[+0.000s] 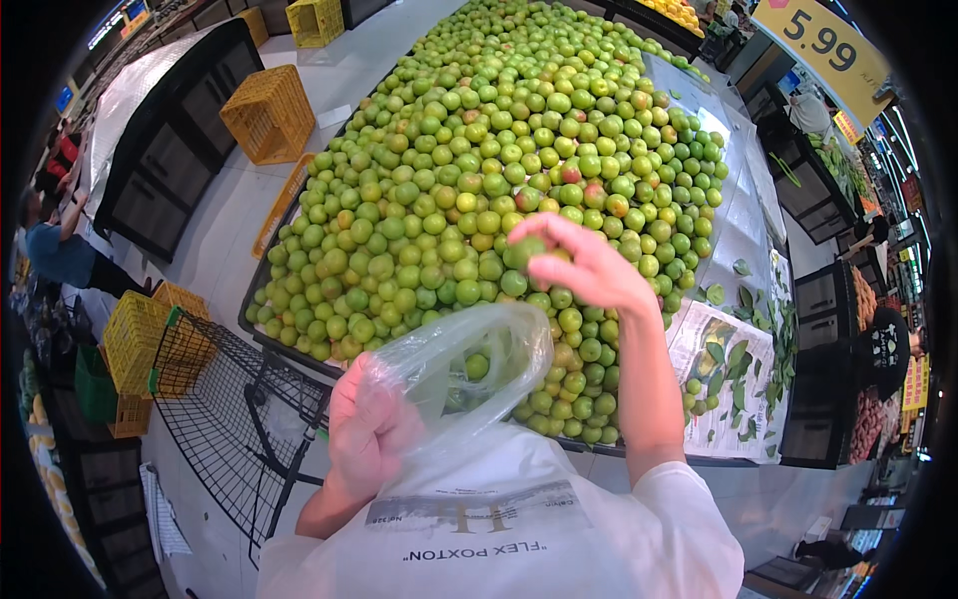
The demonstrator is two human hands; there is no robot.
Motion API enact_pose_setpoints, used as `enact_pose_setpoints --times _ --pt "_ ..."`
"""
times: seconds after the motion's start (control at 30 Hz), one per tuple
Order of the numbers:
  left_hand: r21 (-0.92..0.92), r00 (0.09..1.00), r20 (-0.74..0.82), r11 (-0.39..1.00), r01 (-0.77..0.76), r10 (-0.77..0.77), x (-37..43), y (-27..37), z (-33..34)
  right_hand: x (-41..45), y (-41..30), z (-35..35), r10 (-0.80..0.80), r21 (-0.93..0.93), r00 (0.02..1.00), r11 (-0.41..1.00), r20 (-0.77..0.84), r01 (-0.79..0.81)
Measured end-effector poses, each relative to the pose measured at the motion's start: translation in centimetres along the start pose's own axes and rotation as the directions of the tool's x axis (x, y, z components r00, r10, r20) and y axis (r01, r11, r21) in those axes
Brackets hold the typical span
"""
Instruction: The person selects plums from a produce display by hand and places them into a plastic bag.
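My left hand (372, 423) grips the rim of a clear plastic produce bag (516, 329), whose mouth gapes toward the fruit display. Inside the bag a green fruit (477, 366) shows through the film; the bag's lower part is hard to make out. My right hand (580, 262) is over the heap of green plums (449, 180), some with a red blush. Between its thumb and fingers is a slightly blurred green plum (526, 253). The bag is just below and to the left of this hand.
A wire shopping cart (224, 419) stands left of the display. Yellow plastic crates (269, 112) rest on the floor beyond it. Loose leaves lie on newspaper (722, 374) at the right. A yellow price sign (823, 56) hangs upper right. A person (60, 251) stands far left.
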State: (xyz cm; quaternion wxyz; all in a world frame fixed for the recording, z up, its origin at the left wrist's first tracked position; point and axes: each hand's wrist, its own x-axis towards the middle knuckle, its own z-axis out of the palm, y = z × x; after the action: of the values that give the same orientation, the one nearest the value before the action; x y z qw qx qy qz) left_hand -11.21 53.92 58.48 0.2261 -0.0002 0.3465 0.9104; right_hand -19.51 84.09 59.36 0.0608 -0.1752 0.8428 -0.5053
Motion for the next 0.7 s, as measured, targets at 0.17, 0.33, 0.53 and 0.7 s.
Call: enact_pose_setpoints --times 0.17,0.33,0.53,0.7 --pt "0.027 1.0 0.002 1.0 -0.003 0.003 -0.1 -0.4 -0.3 6.8 8.9 -2.7 0.069 -0.507 0.913 0.813 -0.402 -0.284" --pt "-0.009 1.0 0.0 1.0 0.013 -0.013 -0.1 -0.4 -0.3 9.8 13.0 -1.1 -0.183 -0.82 0.905 0.518 -0.384 -0.243" --pt "0.003 0.999 0.043 1.0 0.018 -0.018 0.4 -0.6 -0.6 7.4 10.1 -0.1 -0.366 -0.794 0.831 0.592 -0.418 -0.138" --pt "0.028 0.999 0.032 0.999 0.033 -0.034 1.1 -0.7 -0.6 -0.9 -0.7 3.3 -0.158 -0.088 0.889 0.987 -0.429 0.133"
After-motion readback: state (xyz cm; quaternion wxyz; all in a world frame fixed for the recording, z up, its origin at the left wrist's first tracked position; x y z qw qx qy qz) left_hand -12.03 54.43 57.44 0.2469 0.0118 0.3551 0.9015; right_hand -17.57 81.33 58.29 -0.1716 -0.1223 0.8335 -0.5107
